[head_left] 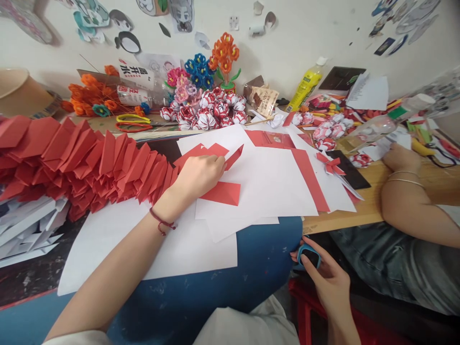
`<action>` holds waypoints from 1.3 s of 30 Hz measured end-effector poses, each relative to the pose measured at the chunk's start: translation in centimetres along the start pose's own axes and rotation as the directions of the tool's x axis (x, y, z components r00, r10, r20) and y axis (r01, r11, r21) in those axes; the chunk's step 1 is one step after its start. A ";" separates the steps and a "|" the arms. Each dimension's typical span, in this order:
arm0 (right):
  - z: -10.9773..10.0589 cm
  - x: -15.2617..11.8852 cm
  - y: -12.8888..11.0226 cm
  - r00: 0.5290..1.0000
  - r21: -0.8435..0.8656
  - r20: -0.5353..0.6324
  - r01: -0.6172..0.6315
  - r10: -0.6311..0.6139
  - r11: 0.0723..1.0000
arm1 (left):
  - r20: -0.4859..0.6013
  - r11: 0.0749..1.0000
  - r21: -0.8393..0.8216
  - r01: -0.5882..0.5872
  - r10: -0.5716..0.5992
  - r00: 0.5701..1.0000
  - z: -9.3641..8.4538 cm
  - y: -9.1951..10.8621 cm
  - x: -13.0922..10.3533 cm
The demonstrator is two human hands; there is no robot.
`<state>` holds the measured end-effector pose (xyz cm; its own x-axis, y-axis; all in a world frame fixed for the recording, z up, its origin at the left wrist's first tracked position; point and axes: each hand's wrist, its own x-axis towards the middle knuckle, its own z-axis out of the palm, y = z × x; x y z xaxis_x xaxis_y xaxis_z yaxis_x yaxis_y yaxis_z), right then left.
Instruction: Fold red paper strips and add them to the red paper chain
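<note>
My left hand (203, 176) rests closed over folded red paper (224, 192) at the middle of the table; its fingertips touch a narrow red strip (235, 157) that stands up at an angle. What exactly the fingers grip is partly hidden. Low on the right, below the table edge, my right hand (328, 275) holds a small device with a blue rim and dark face (309, 256), thumb on its face. White sheets (276, 179) lie under and beside the red pieces. A long pile of folded red pieces (108, 160) lies left of my left hand.
Folded white papers (28, 227) lie at far left. Along the wall stand orange pipe-cleaner flowers (224, 55), red-and-white paper flowers (206, 120), green-handled scissors (133, 119) and a yellow bottle (307, 85). At right, another person's arm (404, 187) rests on the wooden table (338, 223).
</note>
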<state>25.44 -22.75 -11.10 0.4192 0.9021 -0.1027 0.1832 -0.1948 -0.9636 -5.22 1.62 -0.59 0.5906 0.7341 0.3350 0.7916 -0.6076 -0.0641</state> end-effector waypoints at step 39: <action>-0.2 0.2 0.5 0.999 -0.018 -0.026 -0.033 0.033 0.999 | -0.012 0.999 0.039 -0.029 0.030 0.999 0.1 0.1 -0.1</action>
<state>25.77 -22.79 -11.58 0.4476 0.8851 -0.1277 0.1855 -0.2316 -0.9550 -5.18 1.57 -0.74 0.6121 0.7118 0.3445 0.7793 -0.6168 -0.1103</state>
